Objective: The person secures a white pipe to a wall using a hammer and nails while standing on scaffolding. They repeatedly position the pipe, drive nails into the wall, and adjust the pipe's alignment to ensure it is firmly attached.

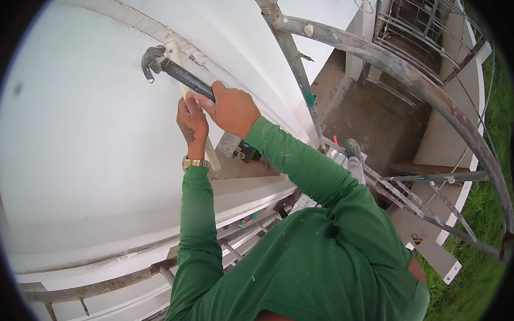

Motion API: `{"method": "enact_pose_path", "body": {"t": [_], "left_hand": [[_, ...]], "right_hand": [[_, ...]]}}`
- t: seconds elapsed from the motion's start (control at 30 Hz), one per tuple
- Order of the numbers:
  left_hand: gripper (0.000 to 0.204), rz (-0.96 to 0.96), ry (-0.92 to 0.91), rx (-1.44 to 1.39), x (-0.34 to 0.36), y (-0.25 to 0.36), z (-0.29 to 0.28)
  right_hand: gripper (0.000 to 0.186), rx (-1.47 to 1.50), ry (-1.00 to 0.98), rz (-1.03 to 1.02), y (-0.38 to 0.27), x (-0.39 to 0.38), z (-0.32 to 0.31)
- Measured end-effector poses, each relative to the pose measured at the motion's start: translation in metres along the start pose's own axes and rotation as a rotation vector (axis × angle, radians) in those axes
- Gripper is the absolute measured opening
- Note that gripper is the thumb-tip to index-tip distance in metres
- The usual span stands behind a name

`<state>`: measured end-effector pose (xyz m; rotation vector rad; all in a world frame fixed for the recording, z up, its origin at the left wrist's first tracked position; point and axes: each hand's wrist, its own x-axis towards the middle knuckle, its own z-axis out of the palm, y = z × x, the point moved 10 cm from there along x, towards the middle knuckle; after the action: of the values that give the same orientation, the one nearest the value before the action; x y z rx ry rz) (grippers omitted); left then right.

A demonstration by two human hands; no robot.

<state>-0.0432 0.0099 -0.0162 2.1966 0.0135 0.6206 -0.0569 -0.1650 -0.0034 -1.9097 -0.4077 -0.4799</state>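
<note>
A claw hammer (pixel 172 70) is gripped by the closed right hand (pixel 232 108), its head against the white wall (pixel 81 138). A pale strip (pixel 210 153) is clasped by the left hand (pixel 192 124); its middle is hidden behind both hands.

Setting: outdoor building site, work at height on a house front. Evidence: white plastered wall (pixel 86 138) with a moulded ledge (pixel 236 203) running along it; rusty, paint-spattered scaffold pipes (pixel 412 78) curving round the worker (the bend comes from the lens); metal ladder frame (pixel 405 200) dropping away below; bare concrete floor (pixel 374 122) far beneath; barred window grille (pixel 422 19) on a neighbouring wall; strip of grass (pixel 486 232) at ground level. Hammer (pixel 177 72) in use against the wall.
</note>
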Motion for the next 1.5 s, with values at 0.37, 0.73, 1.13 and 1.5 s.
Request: {"method": "enact_pose_path", "body": {"t": [0.37,0.73,1.13,1.5], "left_hand": [[0.041,-0.09,0.0,-0.111,0.0,-0.017,0.007],[0.042,0.11,0.095,-0.098,-0.002,-0.011,-0.002],[0.039,0.217,0.049,0.025,-0.006,-0.031,-0.005],[0.044,-0.494,-0.314,-0.656,-0.022,-0.016,0.027]], "right_hand": [[0.055,0.07,0.067,-0.074,-0.004,-0.007,-0.026],[0.049,0.132,0.152,-0.226,-0.027,-0.027,-0.053],[0.054,0.058,-0.015,-0.25,-0.051,-0.019,-0.033],[0.051,0.088,-0.04,-0.065,0.004,-0.02,-0.022]]}}
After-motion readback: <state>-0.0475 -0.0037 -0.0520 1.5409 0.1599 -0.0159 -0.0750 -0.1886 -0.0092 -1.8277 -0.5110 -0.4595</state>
